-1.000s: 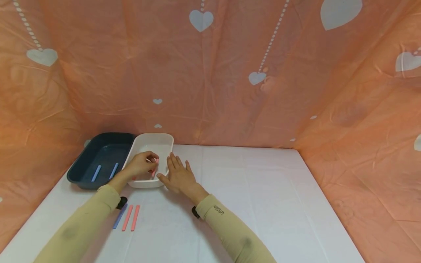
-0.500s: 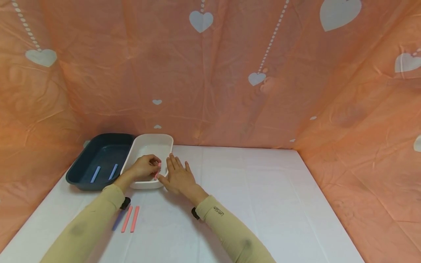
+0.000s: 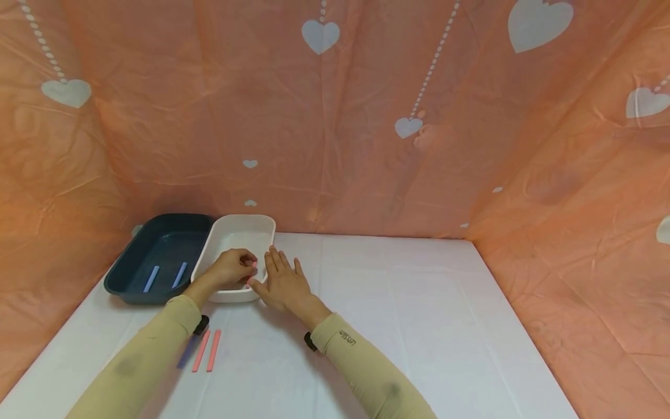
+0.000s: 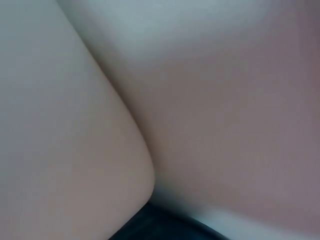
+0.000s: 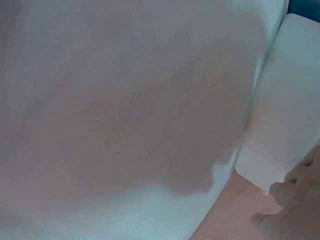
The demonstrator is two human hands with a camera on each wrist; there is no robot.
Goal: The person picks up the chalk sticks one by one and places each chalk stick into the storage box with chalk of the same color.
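Specifically, the white tray (image 3: pixel 235 296) stood on the white-covered table (image 3: pixel 408 302) near its far edge, and the left hand (image 3: pixel 230 269) was found inside the near half of that tray. The left hand's fingertips were drawn close together and pinched a pink stick (image 3: pixel 255 265); the stick was located within the white tray, toward its near right corner, partly covered by the fingers. Whether other sticks lay beneath that hand in the white tray could not be determined. The right hand (image 3: pixel 287 286) was spread, fingers extended, at the right rim of the white tray, with its thumb reaching over the near right corner, close to the pink stick. Immediately left of the white tray stood a dark tray (image 3: pixel 173 245), containing two blue sticks (image 3: pixel 180 274) set apart from each other in its near half. In front of the white tray, on the table, two loose pink sticks (image 3: pixel 213 350) lay side by side, and left of them a purple stick (image 3: pixel 188 352), partly hidden by the left forearm's black wristband (image 3: pixel 201 325). Behind the white tray hung an orange backdrop (image 3: pixel 356 163) printed with pale hearts. The left wrist view was too blurred to identify any stick.
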